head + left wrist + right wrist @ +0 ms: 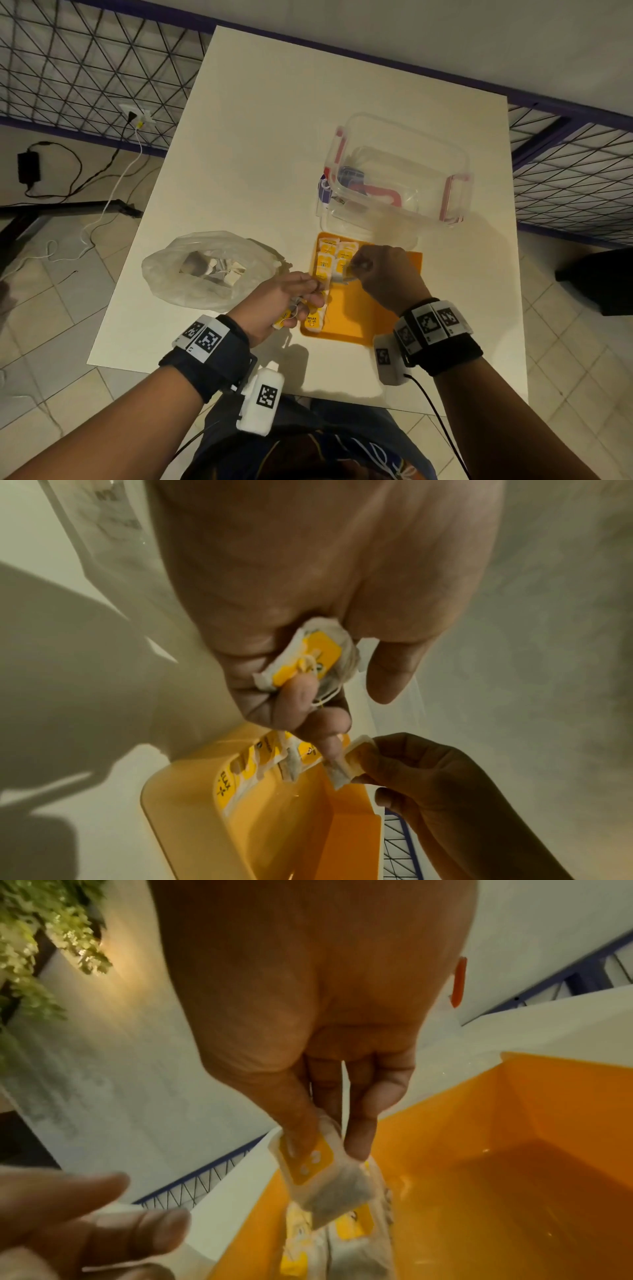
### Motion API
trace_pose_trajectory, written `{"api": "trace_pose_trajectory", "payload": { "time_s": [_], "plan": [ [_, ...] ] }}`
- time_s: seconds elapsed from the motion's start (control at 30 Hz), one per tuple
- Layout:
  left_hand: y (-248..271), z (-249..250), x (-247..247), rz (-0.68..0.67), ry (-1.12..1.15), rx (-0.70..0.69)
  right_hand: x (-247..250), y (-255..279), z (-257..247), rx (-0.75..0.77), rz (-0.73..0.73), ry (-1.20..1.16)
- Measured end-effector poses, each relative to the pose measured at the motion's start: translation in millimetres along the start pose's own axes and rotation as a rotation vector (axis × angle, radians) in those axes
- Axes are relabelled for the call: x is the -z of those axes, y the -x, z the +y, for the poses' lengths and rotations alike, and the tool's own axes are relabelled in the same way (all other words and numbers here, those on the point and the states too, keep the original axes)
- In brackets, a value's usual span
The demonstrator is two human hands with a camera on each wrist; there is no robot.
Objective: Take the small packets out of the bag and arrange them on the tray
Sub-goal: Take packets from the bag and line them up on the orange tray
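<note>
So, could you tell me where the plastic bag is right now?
In the head view the plastic bag lies on the white table, left of the orange tray, just beyond the left hand.

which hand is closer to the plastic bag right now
Left. The left hand is just beside the bag; the right hand is farther off, over the tray.
</note>
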State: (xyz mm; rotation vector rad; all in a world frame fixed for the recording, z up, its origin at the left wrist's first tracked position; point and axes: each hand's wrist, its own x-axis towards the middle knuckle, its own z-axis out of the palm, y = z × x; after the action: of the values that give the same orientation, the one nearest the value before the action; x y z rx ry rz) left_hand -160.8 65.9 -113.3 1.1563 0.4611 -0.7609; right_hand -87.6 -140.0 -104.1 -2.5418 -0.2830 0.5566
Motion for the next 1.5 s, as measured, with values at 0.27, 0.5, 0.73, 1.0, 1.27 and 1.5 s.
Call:
{"api": "trace_pose_trajectory", "payload": {
  "time_s": [0.27,0.5,0.73,1.0,1.27,1.5],
  "plan": [
    [2,-3,0,0.001,-0.008,-0.006,-31,-6,12,-0.096,-0.133,-0.092],
    [3,-6,1,-0.013,0.156,0.009,-44,-8,16,-0.143,-0.010,-0.090],
    [4,-5,1,-0.082,0.308,0.014,-39,-3,14,-0.165,0.081,-0.094],
    [-9,0,-12,0.090,0.291,-0.233,-20,18,-17,-0.213,-0.322,-0.423],
    [-12,11,-19,-0.022,0.452,-0.413,-13,27,-48,-0.300,-0.344,-0.830],
    [-7,4,-12,0.121,0.020,-0.476,5,18,-52,-0.175,-0.092,-0.723]
  ]
}}
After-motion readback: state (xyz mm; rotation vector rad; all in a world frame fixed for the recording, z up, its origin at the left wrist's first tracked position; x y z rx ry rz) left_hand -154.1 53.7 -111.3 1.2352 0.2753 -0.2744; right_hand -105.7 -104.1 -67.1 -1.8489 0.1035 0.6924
